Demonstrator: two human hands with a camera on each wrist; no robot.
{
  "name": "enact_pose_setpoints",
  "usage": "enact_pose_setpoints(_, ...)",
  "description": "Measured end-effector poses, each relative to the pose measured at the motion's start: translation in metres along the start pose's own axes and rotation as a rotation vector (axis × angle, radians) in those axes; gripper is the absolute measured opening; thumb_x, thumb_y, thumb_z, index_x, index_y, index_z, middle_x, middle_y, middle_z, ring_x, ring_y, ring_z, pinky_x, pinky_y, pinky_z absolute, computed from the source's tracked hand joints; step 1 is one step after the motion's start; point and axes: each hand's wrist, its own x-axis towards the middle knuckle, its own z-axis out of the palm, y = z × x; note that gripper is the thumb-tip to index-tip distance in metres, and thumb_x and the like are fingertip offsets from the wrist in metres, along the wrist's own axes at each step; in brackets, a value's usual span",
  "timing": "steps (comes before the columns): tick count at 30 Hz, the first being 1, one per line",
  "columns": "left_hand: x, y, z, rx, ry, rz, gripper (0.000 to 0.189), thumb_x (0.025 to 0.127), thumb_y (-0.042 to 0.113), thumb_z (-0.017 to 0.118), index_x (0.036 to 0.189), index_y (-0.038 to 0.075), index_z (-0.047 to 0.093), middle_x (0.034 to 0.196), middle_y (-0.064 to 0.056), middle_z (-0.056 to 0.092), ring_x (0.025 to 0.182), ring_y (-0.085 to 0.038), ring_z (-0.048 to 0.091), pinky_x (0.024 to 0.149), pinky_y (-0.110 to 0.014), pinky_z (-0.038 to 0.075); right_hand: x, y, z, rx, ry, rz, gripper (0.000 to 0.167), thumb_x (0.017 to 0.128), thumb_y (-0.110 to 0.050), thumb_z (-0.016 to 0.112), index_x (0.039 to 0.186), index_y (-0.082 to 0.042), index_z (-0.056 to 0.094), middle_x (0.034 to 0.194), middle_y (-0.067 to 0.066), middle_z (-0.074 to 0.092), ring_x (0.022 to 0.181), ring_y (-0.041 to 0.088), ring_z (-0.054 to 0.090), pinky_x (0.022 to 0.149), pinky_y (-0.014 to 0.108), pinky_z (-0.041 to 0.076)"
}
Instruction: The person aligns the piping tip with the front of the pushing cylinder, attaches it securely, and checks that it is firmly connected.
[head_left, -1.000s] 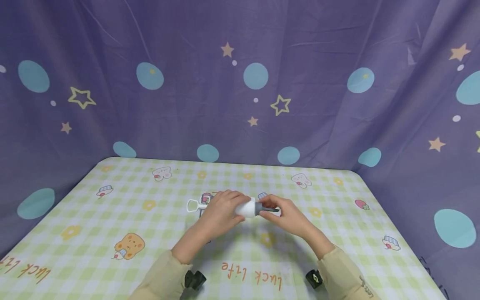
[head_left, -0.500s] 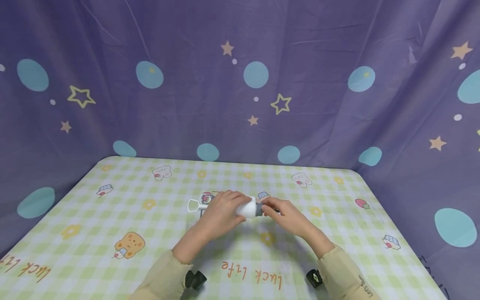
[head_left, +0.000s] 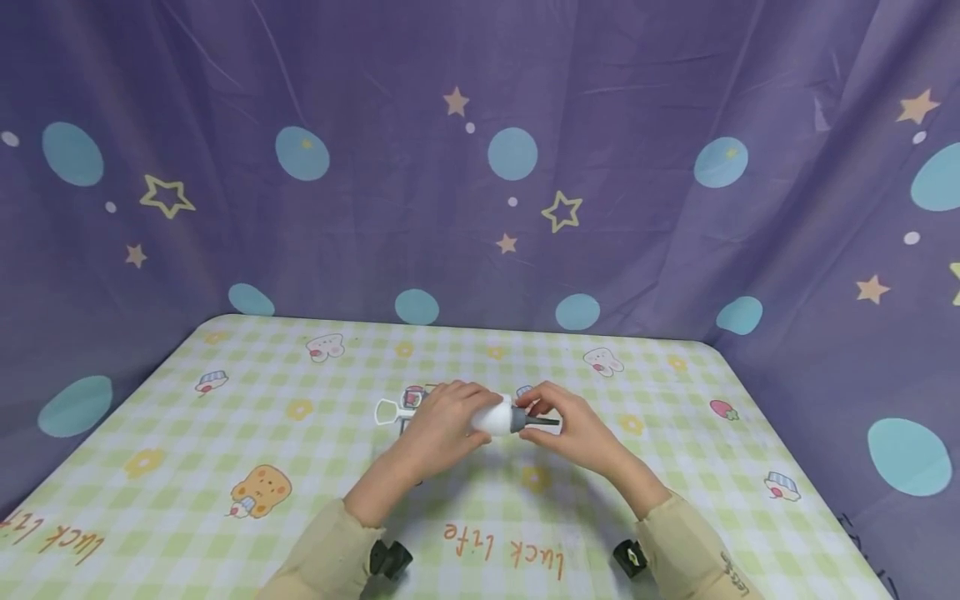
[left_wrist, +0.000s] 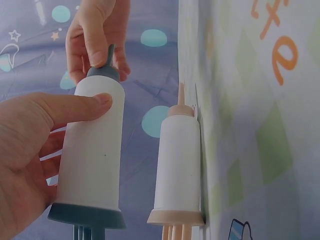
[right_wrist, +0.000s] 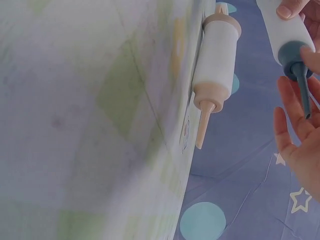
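A white icing syringe [left_wrist: 92,150] with a dark blue-grey nozzle cap [left_wrist: 103,72] is held sideways above the table. My left hand [head_left: 442,425] grips its barrel, thumb laid across the white side. At the other end is my right hand [head_left: 573,429], its thumb and fingers round the base of the cap. The thin nozzle [head_left: 543,422] sticks out between those fingers. Below it, a second white syringe [left_wrist: 177,160] with beige ends lies on the table; the head view mostly hides it behind the left hand. A pale looped handle [head_left: 387,412] shows left of that hand.
A green-and-white checked cloth [head_left: 337,467] with cartoon prints covers the table. Behind the table hangs a purple curtain [head_left: 360,208] with stars and blue dots. Black wrist cameras [head_left: 630,557] sit under both sleeves.
Half a second ago my right fingers covered the nozzle; now they have shifted and lifted a little, and it shows again. My left hand and the syringe barrel stay in place.
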Motion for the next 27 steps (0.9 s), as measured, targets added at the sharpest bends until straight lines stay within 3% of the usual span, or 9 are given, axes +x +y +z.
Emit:
enact_pose_setpoints(16,-0.0003,0.0046,-0.0007,-0.001,-0.018,-0.001,0.045,0.068,0.023,0.079,0.11,0.018,0.064,0.107,0.003,0.064,0.096,-0.015,0.057,0.081,-0.033,0.045,-0.0022,-0.0001,-0.0019,0.013,-0.08,0.098,0.022,0.094,-0.029,0.048,0.112,-0.02,0.057,0.092,-0.007,0.064,0.079,0.006,0.06,0.07,0.03,0.049)
enact_pose_setpoints(20,-0.0001,0.0056,0.0004,0.0,-0.021,0.005,0.044,0.068,0.023,0.079,0.109,0.018,0.064,0.107,0.004,0.064,0.095,-0.015,0.058,0.079,-0.032,0.045,-0.003,0.0021,-0.0014,0.021,-0.09,0.127,0.022,0.096,-0.031,0.043,0.111,-0.023,0.057,0.085,-0.008,0.065,0.076,0.015,0.063,0.07,0.029,0.047)
enact_pose_setpoints(23,-0.0004,0.0058,0.0013,0.003,-0.02,0.008,0.044,0.068,0.024,0.079,0.109,0.018,0.064,0.106,0.003,0.064,0.095,-0.015,0.058,0.077,-0.032,0.045,-0.0035,0.0035,-0.0009,0.036,-0.096,0.144,0.023,0.097,-0.032,0.042,0.112,-0.022,0.056,0.085,-0.008,0.065,0.077,0.021,0.063,0.071,0.031,0.046)
enact_pose_setpoints(27,-0.0009,0.0048,0.002,0.014,-0.022,0.006,0.045,0.068,0.025,0.079,0.11,0.017,0.063,0.106,0.003,0.064,0.095,-0.015,0.058,0.078,-0.031,0.045,-0.004,0.0034,-0.0002,0.041,-0.091,0.15,0.028,0.093,-0.035,0.049,0.114,-0.018,0.057,0.097,-0.007,0.064,0.082,0.014,0.061,0.072,0.031,0.048)
